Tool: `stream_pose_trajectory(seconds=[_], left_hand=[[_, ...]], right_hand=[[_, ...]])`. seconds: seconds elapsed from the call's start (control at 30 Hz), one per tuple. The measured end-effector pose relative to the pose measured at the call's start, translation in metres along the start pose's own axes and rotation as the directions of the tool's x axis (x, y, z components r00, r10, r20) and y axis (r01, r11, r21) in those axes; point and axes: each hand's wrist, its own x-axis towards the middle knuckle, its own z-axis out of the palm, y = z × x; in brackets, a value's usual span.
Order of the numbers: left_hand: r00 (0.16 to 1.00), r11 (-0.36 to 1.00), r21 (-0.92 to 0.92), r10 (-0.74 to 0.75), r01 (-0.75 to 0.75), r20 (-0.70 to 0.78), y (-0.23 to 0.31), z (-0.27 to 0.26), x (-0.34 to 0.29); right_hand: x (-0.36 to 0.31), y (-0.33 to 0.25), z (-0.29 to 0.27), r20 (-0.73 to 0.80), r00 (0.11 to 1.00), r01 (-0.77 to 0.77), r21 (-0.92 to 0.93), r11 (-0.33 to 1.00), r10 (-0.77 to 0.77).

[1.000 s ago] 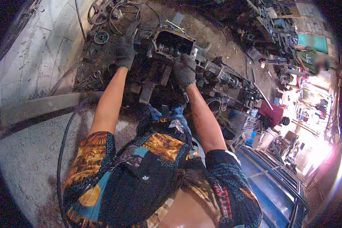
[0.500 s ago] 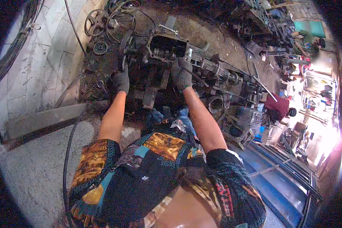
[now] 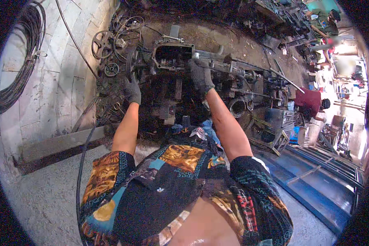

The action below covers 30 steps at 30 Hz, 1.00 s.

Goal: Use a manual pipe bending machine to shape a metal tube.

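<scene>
A greasy machine with an open-topped gearbox [image 3: 160,52] lies ahead of me, gears showing inside its housing. On its left side stands a dark pulley wheel [image 3: 132,61]. My left hand [image 3: 132,91], in a grey glove, is closed at the near rim of that wheel; its fingertips are partly hidden in the dark. My right hand [image 3: 201,77], gloved too, reaches the right end of the gearbox, beside a long shaft [image 3: 233,69] running off to the right. Its fingers are blurred, and their grip does not show.
A wrench [image 3: 173,38] rests behind the gearbox. Loose spoked wheels [image 3: 103,44] and cables lie by the left wall, where a wire coil [image 3: 22,69] hangs. Blue metal frames [image 3: 307,176] lie at right. A person in a maroon shirt [image 3: 307,101] and others are farther right.
The view has shifted, and the machine sits a little farther left and lower. My right hand has moved right relative to the gearbox; my left hand stays by the pulley wheel.
</scene>
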Motion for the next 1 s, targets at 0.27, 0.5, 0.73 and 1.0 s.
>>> stream_pose_trajectory(seconds=[0.27,0.5,0.73,1.0], left_hand=[[0.968,0.838,-0.486,-0.239,0.247,0.080,0.053,-0.040,-0.017],[0.944,0.987,-0.149,0.011,-0.063,-0.329,0.088,-0.058,0.000],[0.883,0.940,0.024,0.330,-0.342,-0.333,0.148,-0.047,0.009],[0.883,0.912,0.257,0.386,-0.321,-0.268,0.240,0.029,-0.041]], right_hand=[[-0.028,-0.014,-0.068,0.278,0.907,0.366,-0.149,0.919,-0.316],[-0.078,-0.017,-0.166,0.450,0.888,0.369,-0.578,0.728,-0.093],[-0.194,0.059,-0.260,-0.269,0.914,-0.355,-0.163,0.921,0.305],[-0.327,0.223,-0.381,-0.507,0.807,-0.490,-0.286,0.824,0.304]])
